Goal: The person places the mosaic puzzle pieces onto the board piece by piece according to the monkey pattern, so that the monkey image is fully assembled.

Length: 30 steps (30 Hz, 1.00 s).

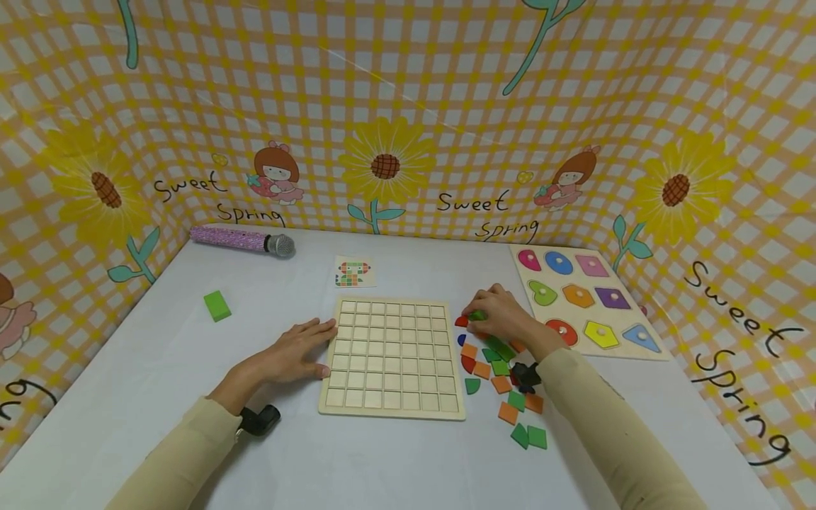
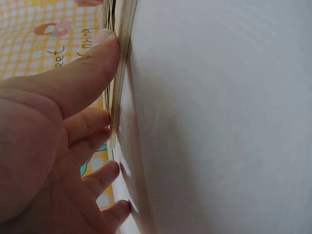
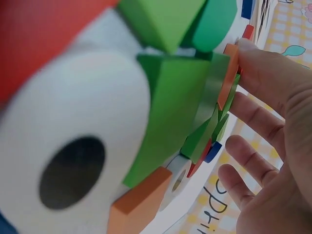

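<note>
A pale wooden grid board (image 1: 393, 357) lies on the table. My left hand (image 1: 288, 359) rests at its left edge, fingers spread; in the left wrist view the thumb (image 2: 90, 73) touches the board's side. To the board's right, my right hand (image 1: 503, 320) bends over a loose pile of flat coloured pieces. Between its thumb and index finger shows a green piece (image 1: 477, 314), with a red piece (image 1: 462, 321) beside the fingertips. In the right wrist view, green pieces (image 3: 170, 107) and an orange piece (image 3: 229, 73) lie close to the fingers, partly overlapping.
Behind the board lies a small pattern card (image 1: 355, 272). A purple microphone (image 1: 242, 241) lies at the back left, with a green block (image 1: 217, 306) in front. A shape puzzle board (image 1: 586, 301) lies at the right. Patterned cloth (image 1: 408, 106) walls surround the table.
</note>
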Each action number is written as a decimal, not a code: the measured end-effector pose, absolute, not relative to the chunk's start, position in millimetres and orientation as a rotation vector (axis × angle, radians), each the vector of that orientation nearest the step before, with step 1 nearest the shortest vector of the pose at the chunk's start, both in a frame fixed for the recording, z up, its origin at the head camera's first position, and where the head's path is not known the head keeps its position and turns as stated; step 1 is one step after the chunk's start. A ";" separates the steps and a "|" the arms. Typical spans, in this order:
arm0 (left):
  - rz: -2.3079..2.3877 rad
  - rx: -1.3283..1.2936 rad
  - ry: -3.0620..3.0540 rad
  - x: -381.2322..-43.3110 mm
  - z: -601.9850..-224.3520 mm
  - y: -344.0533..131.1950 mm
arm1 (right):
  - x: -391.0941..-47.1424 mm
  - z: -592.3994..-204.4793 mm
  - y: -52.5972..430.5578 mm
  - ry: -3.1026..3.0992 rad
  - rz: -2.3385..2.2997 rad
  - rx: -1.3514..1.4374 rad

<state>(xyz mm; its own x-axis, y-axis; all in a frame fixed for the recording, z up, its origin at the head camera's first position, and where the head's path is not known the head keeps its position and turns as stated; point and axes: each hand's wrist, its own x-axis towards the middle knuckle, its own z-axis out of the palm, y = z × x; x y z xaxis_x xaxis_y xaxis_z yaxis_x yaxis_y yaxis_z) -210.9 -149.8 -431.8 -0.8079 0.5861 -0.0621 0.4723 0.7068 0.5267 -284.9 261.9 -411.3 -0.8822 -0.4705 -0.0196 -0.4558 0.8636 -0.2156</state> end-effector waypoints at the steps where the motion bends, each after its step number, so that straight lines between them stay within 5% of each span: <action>1: 0.755 0.852 2.686 -211.0 -432.4 -150.0 | -284.9 -411.9 261.7 2.969 -0.308 -0.746; 30: 0.885 0.860 2.638 -212.4 -439.6 -148.8 | -272.4 -392.2 216.3 3.019 -0.587 -0.865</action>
